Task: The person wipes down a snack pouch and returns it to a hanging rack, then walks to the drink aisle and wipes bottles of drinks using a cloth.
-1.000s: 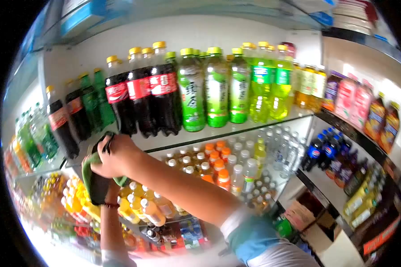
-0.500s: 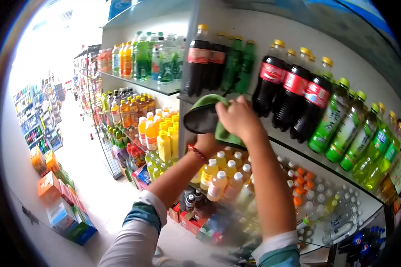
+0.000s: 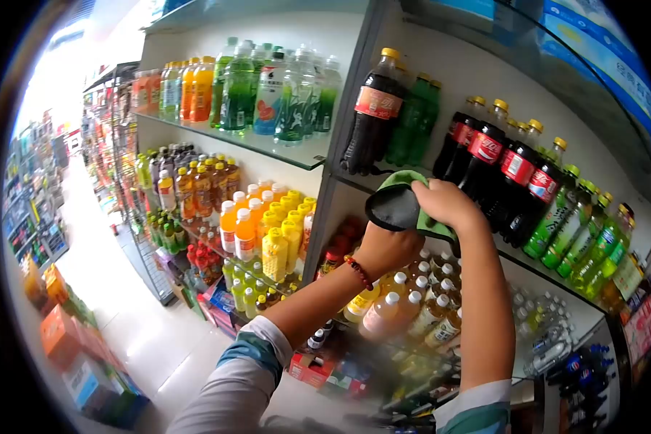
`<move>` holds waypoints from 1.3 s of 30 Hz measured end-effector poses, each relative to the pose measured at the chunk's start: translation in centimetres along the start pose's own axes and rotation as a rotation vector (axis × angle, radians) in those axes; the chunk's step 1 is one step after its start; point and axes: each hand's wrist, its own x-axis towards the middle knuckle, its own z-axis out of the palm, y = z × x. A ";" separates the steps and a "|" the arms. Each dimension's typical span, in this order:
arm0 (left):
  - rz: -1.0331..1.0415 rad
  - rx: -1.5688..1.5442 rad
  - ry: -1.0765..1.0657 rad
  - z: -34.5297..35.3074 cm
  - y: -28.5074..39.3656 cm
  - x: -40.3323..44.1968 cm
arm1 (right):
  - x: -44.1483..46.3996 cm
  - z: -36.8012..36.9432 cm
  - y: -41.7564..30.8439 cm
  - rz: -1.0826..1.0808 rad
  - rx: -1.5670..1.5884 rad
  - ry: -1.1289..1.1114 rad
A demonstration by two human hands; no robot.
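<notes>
Two hands and a green-and-black cloth [image 3: 396, 208] right of the centre of the frame, just in front of the shelf [image 3: 550, 283] that slants down to the right. The right hand [image 3: 452, 205] has its grip closed over the cloth's green edge. The left hand [image 3: 390, 252], below a bead bracelet [image 3: 357, 272] in outline, lies under the cloth; its fingers are hidden, so whether its grip is closed or spread cannot be told.

Hazards, as judged from this arrangement: the cloth's upper edge lies near the base of the single cola bottle [image 3: 374, 112] at upper centre, and a sideways sweep could snag the bottle and tip it against the green bottles [image 3: 416, 123] behind. The right hand appears near the row of red-labelled cola bottles [image 3: 513, 163]; a knuckle or wrist swung to the right could push one over the shelf's front. Tall and narrow, such bottles would topple readily. Below the forearms, white-capped bottles [image 3: 412, 307] crowd the lower level, where a dropped elbow could knock them. Should the right hand's hold loosen, the limp cloth could slip onto them or to the floor [image 3: 155, 340] at lower left.
</notes>
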 end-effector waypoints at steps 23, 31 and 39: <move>0.022 0.102 0.027 -1.2 0.2 1.0 | 9.6 2.7 3.3 0.053 0.166 -0.233; 0.003 0.134 0.035 -0.5 0.5 1.2 | 10.1 3.2 4.1 0.003 0.152 -0.159; -0.015 0.137 0.015 -0.7 0.7 1.1 | 8.4 2.6 3.3 0.090 0.168 -0.172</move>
